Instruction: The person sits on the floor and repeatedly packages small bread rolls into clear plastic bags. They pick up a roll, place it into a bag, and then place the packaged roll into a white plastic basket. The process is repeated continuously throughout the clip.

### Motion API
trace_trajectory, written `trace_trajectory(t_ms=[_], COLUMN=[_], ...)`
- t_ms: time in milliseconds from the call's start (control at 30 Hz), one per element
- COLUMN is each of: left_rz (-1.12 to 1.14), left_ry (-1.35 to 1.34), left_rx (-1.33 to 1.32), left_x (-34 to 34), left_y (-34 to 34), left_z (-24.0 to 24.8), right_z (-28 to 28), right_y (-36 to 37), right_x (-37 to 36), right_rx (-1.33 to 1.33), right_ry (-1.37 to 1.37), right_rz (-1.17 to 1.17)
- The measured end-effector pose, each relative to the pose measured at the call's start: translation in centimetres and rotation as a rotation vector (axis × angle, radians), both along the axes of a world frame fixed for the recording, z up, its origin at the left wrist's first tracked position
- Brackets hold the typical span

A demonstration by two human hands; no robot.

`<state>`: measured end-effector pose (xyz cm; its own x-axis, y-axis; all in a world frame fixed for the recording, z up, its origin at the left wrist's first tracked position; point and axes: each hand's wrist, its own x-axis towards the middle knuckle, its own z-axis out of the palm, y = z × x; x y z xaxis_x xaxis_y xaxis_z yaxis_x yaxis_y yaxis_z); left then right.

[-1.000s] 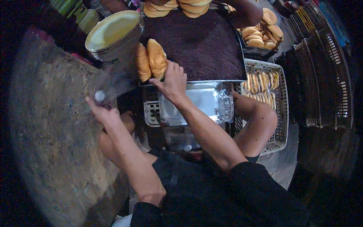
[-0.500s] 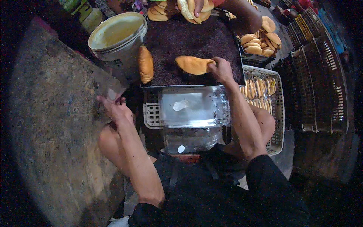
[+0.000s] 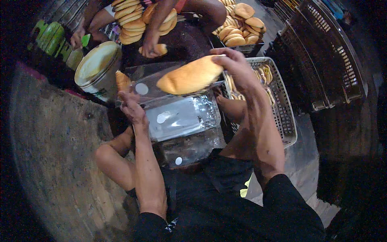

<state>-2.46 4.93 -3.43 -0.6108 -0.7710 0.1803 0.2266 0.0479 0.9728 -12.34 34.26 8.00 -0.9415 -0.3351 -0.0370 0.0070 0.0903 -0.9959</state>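
Golden-brown oblong bread roll [image 3: 189, 77] is pinched at its far end by the right hand [image 3: 236, 66], fingers closed on it, roll partly inside the mouth of a clear plastic bag [image 3: 147, 82]. Left hand [image 3: 130, 104] grips the bag's near-left edge, closed on the film. Just below the roll: a stack of clear plastic bags [image 3: 181, 117] lying flat. Left of the roll: round white bucket with cream lid [image 3: 96, 64]. Right of it: white plastic mesh basket [image 3: 282, 109] with packed rolls. Beyond the roll: dark tray [image 3: 189, 40], heaps of stacked buns [image 3: 129, 20], and another person's hand [image 3: 150, 46] on one bun.
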Motion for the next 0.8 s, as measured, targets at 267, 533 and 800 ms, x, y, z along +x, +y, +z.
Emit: trace_trajectory(t_ms=[267,533,800], left_rz=[-0.491,-0.556,-0.768], left_ry=[0.077,0.018,-0.567], left_rx=[0.705,0.891,-0.326], left_x=[1.1,-6.0,-8.6], left_y=[12.1,12.9,18.9], left_z=[4.7,3.3,2.8], right_z=[-1.0,2.1,-12.8], right_y=[-1.5,-0.7,16.5], right_x=[4.5,5.6,-4.3], right_rx=[-0.052,0.522,0.674], right_ry=[-0.031,1.137,0.21], right_rz=[-0.052,-0.31,-0.443])
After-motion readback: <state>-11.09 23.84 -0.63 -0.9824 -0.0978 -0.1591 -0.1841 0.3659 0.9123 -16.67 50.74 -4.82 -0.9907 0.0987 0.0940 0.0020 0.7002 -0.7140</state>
